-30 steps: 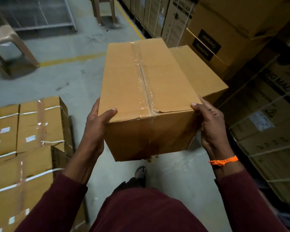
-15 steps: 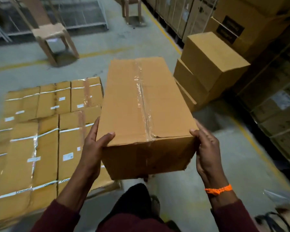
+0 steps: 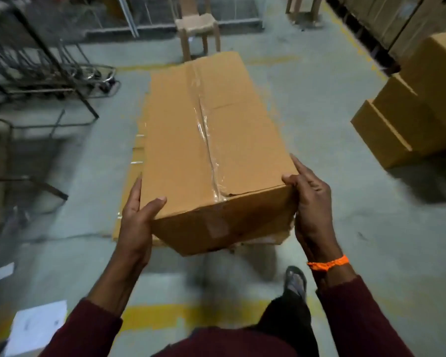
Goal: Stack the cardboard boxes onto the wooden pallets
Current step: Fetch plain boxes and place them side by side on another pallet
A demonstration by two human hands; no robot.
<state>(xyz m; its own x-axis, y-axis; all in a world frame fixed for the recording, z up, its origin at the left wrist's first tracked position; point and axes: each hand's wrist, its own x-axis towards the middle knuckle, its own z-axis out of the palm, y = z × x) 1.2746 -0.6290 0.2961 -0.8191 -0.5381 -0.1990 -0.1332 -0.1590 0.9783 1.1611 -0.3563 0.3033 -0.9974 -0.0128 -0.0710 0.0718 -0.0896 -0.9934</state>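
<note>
Cardboard fills the middle of what we see: one long cardboard box (image 3: pixel 211 140), sealed along its top seam with clear tape (image 3: pixel 206 140), carried in the air in front of us with its near end tipped slightly down. We grip it with two hands. Our left hand (image 3: pixel 137 217) clasps the near left corner, thumb on top and fingers (image 3: pixel 135 191) laid along the side. Our right hand (image 3: pixel 312 210) clasps the near right corner, thumb hooked over the top edge and forefinger pointing along the side. One orange wristband (image 3: pixel 328 263) circles the right wrist above a maroon sleeve (image 3: pixel 358 318).

Below the box lies a layer of flat-packed boxes (image 3: pixel 135 161), mostly hidden, so we cannot count them or see what they rest on. At the right stand what look like three stacked cartons (image 3: pixel 407 117), well apart from the carried one. One wooden stool (image 3: pixel 197 29) stands beyond the box, and part of a second (image 3: pixel 303 3) shows at the top edge. Two white sheets of paper (image 3: pixel 36 328) lie on the concrete floor (image 3: pixel 345 202) at the lower left, near one yellow floor line (image 3: pixel 186 315). One sandalled foot (image 3: pixel 295 280) shows beneath the box.
</note>
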